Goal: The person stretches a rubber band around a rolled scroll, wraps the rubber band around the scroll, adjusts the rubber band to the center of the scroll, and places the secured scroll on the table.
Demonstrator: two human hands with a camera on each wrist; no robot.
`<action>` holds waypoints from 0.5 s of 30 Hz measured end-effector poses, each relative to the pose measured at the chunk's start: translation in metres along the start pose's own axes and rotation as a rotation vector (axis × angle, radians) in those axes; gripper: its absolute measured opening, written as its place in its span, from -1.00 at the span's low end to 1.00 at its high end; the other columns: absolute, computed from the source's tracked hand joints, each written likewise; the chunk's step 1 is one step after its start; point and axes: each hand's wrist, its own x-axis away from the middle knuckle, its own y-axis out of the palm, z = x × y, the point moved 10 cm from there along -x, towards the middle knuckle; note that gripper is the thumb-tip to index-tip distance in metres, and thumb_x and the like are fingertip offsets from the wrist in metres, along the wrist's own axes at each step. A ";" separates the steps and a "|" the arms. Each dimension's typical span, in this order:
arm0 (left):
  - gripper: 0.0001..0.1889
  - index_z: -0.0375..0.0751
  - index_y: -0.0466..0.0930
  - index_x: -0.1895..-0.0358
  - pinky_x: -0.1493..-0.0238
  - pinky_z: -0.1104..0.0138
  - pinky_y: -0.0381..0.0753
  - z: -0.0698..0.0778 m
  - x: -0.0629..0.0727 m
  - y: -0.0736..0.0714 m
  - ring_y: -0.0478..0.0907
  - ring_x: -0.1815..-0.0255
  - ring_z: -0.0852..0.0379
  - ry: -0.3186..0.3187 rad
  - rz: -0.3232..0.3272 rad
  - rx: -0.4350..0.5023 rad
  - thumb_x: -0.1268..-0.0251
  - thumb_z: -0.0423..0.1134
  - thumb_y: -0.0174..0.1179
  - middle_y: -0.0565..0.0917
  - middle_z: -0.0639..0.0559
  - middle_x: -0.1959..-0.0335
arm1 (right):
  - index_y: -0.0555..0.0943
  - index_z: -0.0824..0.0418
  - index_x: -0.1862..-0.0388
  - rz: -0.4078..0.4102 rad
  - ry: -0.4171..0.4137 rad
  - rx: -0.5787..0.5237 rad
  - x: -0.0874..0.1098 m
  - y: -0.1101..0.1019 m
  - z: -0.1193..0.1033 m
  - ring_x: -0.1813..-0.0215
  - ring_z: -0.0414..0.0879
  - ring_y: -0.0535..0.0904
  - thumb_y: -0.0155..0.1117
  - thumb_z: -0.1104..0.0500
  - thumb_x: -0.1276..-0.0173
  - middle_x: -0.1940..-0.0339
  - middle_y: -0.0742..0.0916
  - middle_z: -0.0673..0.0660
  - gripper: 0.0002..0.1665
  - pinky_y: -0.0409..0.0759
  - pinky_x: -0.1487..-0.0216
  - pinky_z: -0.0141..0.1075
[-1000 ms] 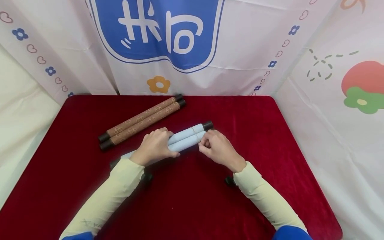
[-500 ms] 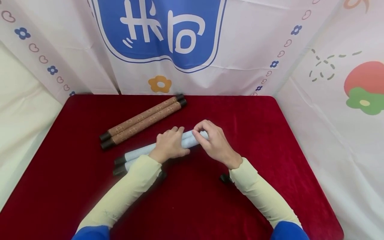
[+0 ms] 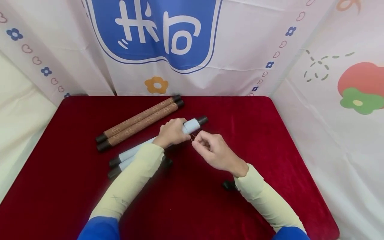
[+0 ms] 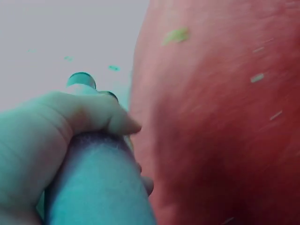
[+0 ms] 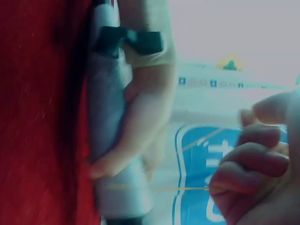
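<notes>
Two light blue scrolls [image 3: 191, 126] with dark end knobs lie side by side at a slant on the table. My left hand [image 3: 172, 132] grips them near their right part, its thumb on the near side and fingers over the far side. In the left wrist view the thumb lies across a scroll [image 4: 98, 183]. A thin tan rubber band [image 5: 178, 189] runs taut from the right end of the scrolls to my right hand [image 3: 218, 151], whose curled fingers pinch it just off the scrolls. The lower scroll is partly hidden by the left hand and sleeve.
Two brown patterned scrolls [image 3: 139, 122] with dark ends lie parallel behind the blue ones on the red velvet table [image 3: 192, 200]. White printed curtains [image 3: 240, 60] stand along the back and sides. A dark wrist mount [image 3: 229, 185] sits under the right wrist.
My left hand has shifted right along the blue scrolls. My right hand rose over their right end, then came down toward the near side, drawing the rubber band out from them.
</notes>
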 end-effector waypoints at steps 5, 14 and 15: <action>-0.10 -0.22 0.50 -0.42 0.08 0.05 0.60 -0.007 0.004 -0.037 0.64 0.10 -0.08 0.042 -0.018 0.157 -0.06 0.18 0.58 0.72 -0.15 -0.01 | 0.60 0.18 0.23 -0.058 0.108 0.236 0.010 -0.008 0.035 0.56 -0.30 0.30 0.21 0.23 -0.61 0.62 0.48 -0.10 -0.87 0.37 0.49 -0.41; -0.04 -0.18 0.53 -0.41 0.10 0.15 0.60 0.002 0.016 -0.058 0.61 0.11 -0.04 0.085 -0.013 0.244 0.01 0.30 0.58 0.71 -0.13 -0.01 | 0.64 0.21 0.27 -0.281 0.136 0.380 0.015 0.018 0.058 0.50 -0.29 0.34 0.28 0.26 -0.56 0.55 0.50 -0.08 -0.87 0.44 0.40 -0.43; -0.07 -0.15 0.54 -0.40 0.11 0.13 0.59 0.002 0.016 -0.055 0.62 0.12 -0.04 0.073 -0.004 0.219 0.01 0.28 0.58 0.72 -0.11 0.01 | 0.64 0.21 0.28 -0.290 0.116 0.371 0.013 0.021 0.050 0.49 -0.28 0.35 0.28 0.26 -0.56 0.54 0.51 -0.08 -0.86 0.45 0.39 -0.43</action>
